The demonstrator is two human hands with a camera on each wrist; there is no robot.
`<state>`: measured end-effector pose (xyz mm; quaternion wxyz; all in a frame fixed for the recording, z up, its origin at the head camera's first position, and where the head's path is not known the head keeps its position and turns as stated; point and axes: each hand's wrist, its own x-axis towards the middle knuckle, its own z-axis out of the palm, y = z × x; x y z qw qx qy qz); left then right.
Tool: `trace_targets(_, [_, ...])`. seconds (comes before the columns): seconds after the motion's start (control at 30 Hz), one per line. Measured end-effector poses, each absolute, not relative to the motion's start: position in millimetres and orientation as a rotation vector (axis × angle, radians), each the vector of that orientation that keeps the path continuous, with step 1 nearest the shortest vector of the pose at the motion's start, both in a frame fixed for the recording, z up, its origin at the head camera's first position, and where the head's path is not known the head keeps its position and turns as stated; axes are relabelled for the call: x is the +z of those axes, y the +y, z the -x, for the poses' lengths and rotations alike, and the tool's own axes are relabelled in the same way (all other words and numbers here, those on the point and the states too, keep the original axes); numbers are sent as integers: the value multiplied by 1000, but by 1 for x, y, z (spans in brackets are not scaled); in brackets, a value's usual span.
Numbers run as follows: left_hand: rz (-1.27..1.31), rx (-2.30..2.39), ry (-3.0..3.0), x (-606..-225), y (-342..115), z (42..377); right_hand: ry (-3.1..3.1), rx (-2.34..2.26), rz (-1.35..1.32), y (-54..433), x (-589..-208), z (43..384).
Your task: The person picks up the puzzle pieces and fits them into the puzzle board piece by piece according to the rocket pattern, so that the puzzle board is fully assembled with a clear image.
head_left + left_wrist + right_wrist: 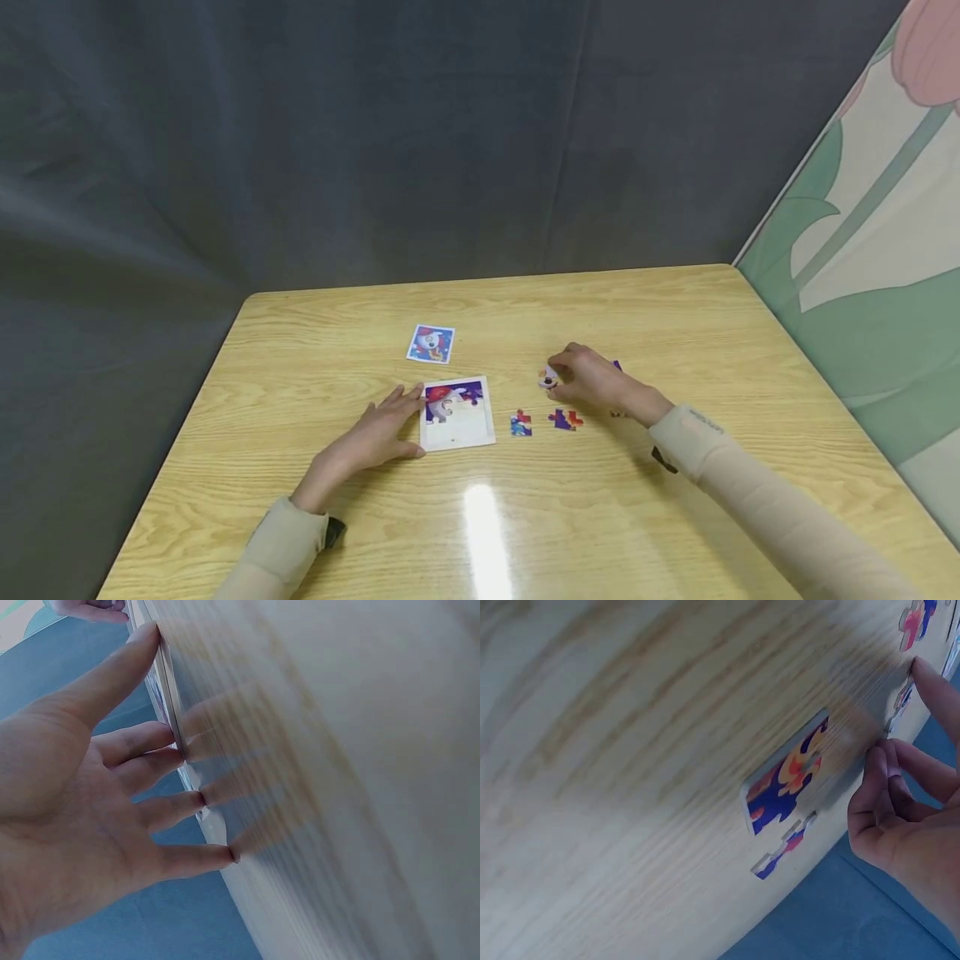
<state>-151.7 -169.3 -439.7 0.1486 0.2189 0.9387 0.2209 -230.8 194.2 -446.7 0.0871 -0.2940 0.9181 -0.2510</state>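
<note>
A white square puzzle tray [468,427] lies on the table with several joined pieces along its upper left part and bare board below. My left hand [378,429] rests beside it, fingers spread and fairly straight, with fingertips and thumb at its left edge. To the right, my right hand [592,379] pinches a pale puzzle piece [548,377] with a face print between thumb and fingers, low over the table. Below that hand lie a red and blue puzzle piece [521,422] and a purple and orange puzzle piece [565,419].
A small picture card [431,344] lies behind the tray. Near my right wrist are a straight-edged purple puzzle piece [780,784] and a smaller piece [784,847], partly hidden in the head view. A dark curtain [480,142] hangs behind the table, a flower-print panel [862,250] at right.
</note>
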Motion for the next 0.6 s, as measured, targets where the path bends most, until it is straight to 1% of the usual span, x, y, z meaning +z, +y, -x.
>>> trace_targets(0.3, [-631,630,2699,-440,-169,153,2744,-769,921,194,-448,235])
trace_targets(0.6, [-616,630,2696,-441,-169,153,2777,-760,937,187,-450,228])
